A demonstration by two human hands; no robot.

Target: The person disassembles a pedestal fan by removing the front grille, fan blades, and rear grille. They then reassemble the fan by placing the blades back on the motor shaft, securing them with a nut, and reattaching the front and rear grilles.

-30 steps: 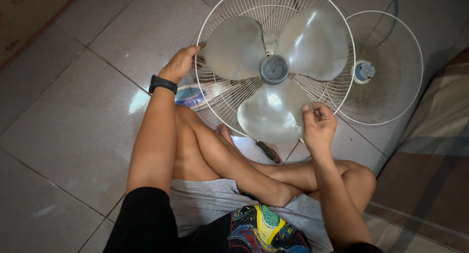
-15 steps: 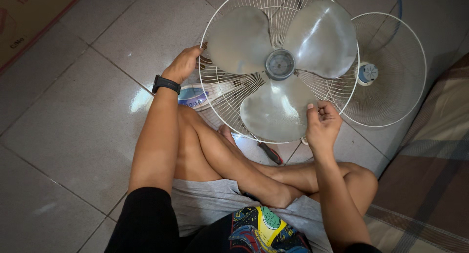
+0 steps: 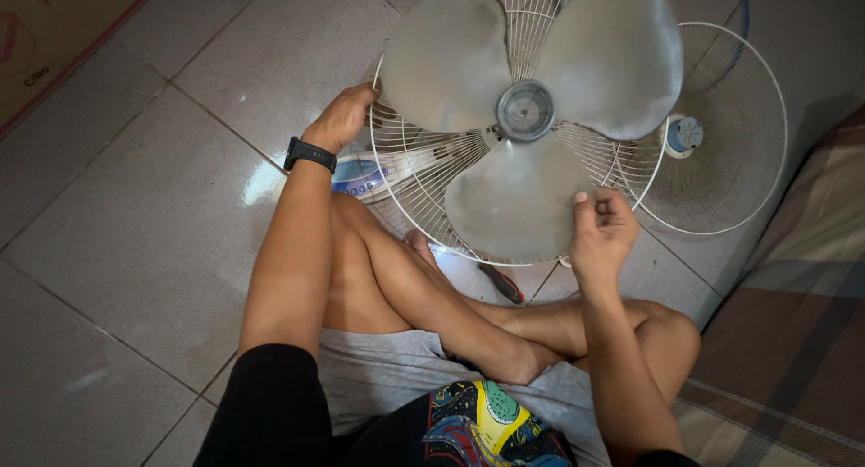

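Over on the far left, a flattened cardboard sheet (image 3: 63,34) lies on the grey floor tiles (image 3: 153,242). Next comes the person's left forearm with a black wristwatch (image 3: 309,153), and the left hand (image 3: 342,117) grips the left edge of the wire fan guard (image 3: 423,174), fingers curled together over the rim wire. Just under that hand, part of the fan's base with a blue control panel (image 3: 358,174) shows through beneath the guard. The guard lies tilted in front of the person's crossed bare legs, and the three-bladed translucent grey fan blade (image 3: 523,115) sits in it, its round hub in the middle. A dark-handled tool (image 3: 502,283) lies on the tiles just below the guard, near a foot. Further right, the right hand (image 3: 602,234) is raised at the lower blade's right edge; thumb and forefinger are pressed together as if pinching, though what they pinch I cannot tell. Beyond it, a second wire guard (image 3: 734,133) with a blue centre cap lies flat on the floor, overlapped by the first. At the far right is a striped mattress (image 3: 802,341).
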